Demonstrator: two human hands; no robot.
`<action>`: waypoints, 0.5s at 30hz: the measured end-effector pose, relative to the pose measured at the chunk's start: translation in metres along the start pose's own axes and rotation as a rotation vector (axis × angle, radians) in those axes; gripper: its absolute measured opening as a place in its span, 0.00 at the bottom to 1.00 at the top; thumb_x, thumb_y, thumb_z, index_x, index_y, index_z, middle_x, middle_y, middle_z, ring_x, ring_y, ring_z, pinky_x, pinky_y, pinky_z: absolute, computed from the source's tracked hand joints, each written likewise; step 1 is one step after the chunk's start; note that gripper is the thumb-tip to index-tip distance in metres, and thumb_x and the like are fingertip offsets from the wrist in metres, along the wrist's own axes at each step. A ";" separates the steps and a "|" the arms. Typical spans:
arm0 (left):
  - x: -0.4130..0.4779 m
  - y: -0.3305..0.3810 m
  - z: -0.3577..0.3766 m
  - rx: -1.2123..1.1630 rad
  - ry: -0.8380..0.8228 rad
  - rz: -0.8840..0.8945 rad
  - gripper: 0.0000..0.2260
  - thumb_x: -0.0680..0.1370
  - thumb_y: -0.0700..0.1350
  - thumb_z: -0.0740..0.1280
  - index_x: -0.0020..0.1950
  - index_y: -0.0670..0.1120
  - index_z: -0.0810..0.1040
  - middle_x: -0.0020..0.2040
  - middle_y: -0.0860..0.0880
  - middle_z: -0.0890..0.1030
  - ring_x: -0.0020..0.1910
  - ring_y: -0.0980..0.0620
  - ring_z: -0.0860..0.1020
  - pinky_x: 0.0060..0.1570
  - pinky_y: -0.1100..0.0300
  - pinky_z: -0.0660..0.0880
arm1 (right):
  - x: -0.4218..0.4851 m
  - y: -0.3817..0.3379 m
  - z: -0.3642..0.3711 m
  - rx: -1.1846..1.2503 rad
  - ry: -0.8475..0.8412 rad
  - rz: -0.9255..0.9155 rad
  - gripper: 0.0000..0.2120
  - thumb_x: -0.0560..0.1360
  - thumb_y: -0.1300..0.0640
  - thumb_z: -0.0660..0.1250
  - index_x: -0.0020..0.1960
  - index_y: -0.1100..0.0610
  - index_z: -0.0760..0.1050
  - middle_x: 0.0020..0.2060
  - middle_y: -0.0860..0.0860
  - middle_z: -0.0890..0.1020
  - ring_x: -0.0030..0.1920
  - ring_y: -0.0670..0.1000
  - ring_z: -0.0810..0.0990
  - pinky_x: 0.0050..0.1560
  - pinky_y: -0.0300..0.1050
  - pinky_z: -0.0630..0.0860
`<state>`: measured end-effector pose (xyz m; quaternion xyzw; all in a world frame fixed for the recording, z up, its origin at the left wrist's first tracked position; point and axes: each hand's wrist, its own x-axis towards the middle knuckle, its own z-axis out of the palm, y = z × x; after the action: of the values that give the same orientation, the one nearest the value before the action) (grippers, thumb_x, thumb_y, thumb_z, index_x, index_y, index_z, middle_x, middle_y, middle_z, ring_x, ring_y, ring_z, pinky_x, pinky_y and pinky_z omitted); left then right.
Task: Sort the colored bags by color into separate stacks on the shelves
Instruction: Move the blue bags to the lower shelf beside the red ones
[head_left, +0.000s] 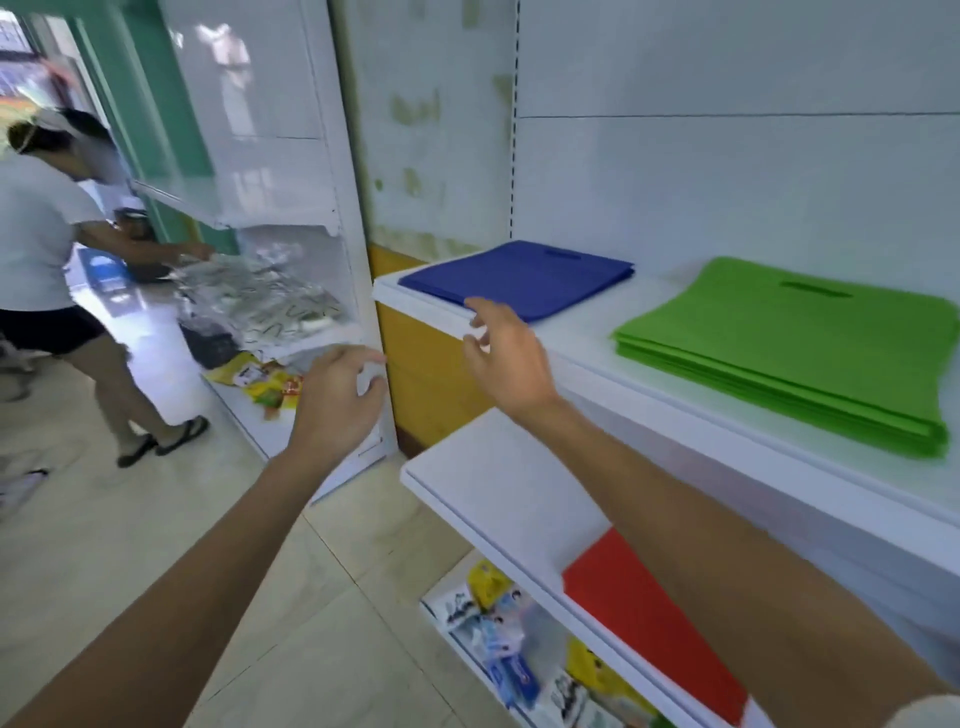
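1. Head view, upper shelf (597, 325): green bags (789, 353) stacked right, blue bags (519, 275) left, well apart; red bags (639, 613) on lower shelf (493, 493).
2. Probably squaring the blue stack; press flat along its near edge; keep colours apart.
3. Right hand (506, 358) outstretched at that edge, fingers loose, spread, gripping nothing; contact unclear.
4. Left hand (337, 395) raised beside the shelf, loosely curled, empty.
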<state>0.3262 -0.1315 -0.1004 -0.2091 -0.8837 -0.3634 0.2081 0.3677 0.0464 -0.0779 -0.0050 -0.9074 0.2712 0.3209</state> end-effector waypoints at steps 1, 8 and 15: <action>0.014 0.002 -0.003 -0.013 0.021 0.004 0.11 0.76 0.37 0.63 0.56 0.44 0.78 0.55 0.43 0.75 0.55 0.46 0.73 0.51 0.59 0.68 | 0.016 -0.001 -0.001 -0.012 0.019 -0.010 0.21 0.77 0.59 0.60 0.69 0.58 0.66 0.59 0.55 0.76 0.56 0.54 0.76 0.54 0.51 0.75; 0.092 0.009 0.029 -0.087 -0.025 0.085 0.10 0.76 0.39 0.64 0.57 0.45 0.78 0.57 0.43 0.75 0.56 0.47 0.73 0.56 0.53 0.72 | 0.095 0.033 0.005 -0.110 0.062 -0.061 0.20 0.77 0.58 0.60 0.69 0.57 0.66 0.59 0.54 0.75 0.54 0.53 0.76 0.48 0.52 0.77; 0.167 -0.005 0.055 -0.134 -0.081 0.112 0.10 0.77 0.39 0.63 0.57 0.46 0.78 0.53 0.50 0.72 0.56 0.51 0.73 0.50 0.63 0.68 | 0.170 0.056 0.022 -0.129 0.071 -0.035 0.20 0.77 0.59 0.60 0.69 0.58 0.66 0.59 0.55 0.75 0.55 0.53 0.76 0.49 0.52 0.77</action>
<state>0.1732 -0.0584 -0.0521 -0.2862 -0.8519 -0.4009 0.1778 0.2105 0.1147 -0.0216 -0.0192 -0.9111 0.2060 0.3566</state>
